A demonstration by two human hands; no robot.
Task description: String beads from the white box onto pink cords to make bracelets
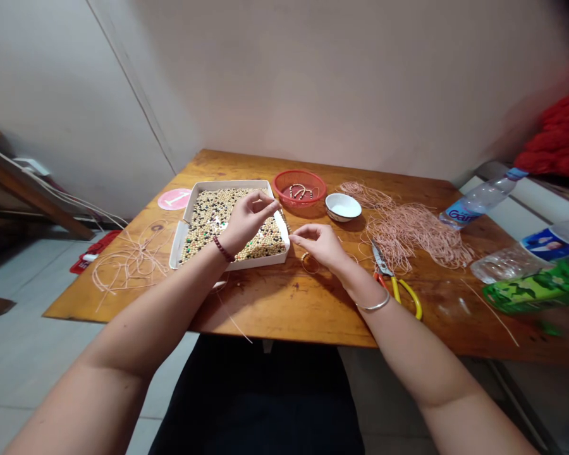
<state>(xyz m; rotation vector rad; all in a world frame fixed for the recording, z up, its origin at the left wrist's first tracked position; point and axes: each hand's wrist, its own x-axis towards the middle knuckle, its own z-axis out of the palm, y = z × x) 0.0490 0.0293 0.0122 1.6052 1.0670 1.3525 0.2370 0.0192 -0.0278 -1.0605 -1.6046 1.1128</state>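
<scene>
My left hand [252, 220] is over a white tray [232, 264] full of small cream, black and a few green beads [213, 218]. Its thumb and fingers are pinched together; what they hold is too small to make out. Just right of the tray, my right hand [321, 245] pinches a thin cord, hard to see at the fingertips. Below those fingers, a short run of beads [306, 258] shows on the cord, with a loose loop of it by the tabletop.
Behind the hands stand a red basket [277, 186] with a beaded strand [301, 191] and a white bowl [343, 207]. Yellow-handled pliers [396, 287] and a heap of pink cord [412, 234] lie rightward, near plastic bottles [535, 253]. More cord [135, 259] is left, beside a pink disc [173, 199].
</scene>
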